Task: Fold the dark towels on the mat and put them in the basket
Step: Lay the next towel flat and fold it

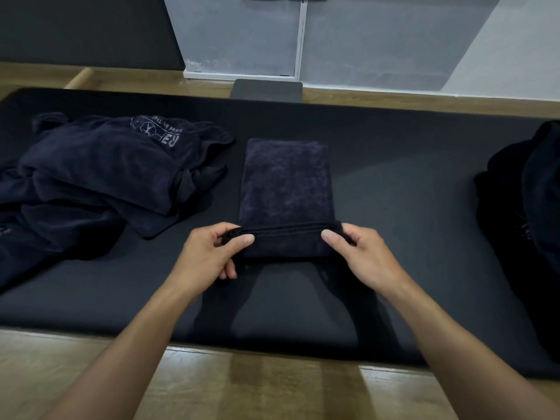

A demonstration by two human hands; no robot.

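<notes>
Black mat (394, 207) covers most of the wooden worktop (272, 389) and lies under both hands. A loose pile of unfolded dark towels (106, 171), one with pale printed lettering, sits beyond and to the left of the left hand, near it but not touching. A dark bulk (533, 207) stands well to the right of the right hand at the frame edge; whether it is the basket cannot be told. The towel in work (286, 183), already reduced to a narrow strip, lies flat on the mat between the hands and runs away from them. Left hand (212, 256) pinches the near left corner between thumb and curled fingers; right hand (360, 253) pinches the near right corner likewise, with the hemmed near edge raised slightly off the mat. Judged step: a crosswise fold of this towel, just starting. The next move calls for carrying both corners forward level, meeting the far edge squarely, then transfer to the basket.
</notes>
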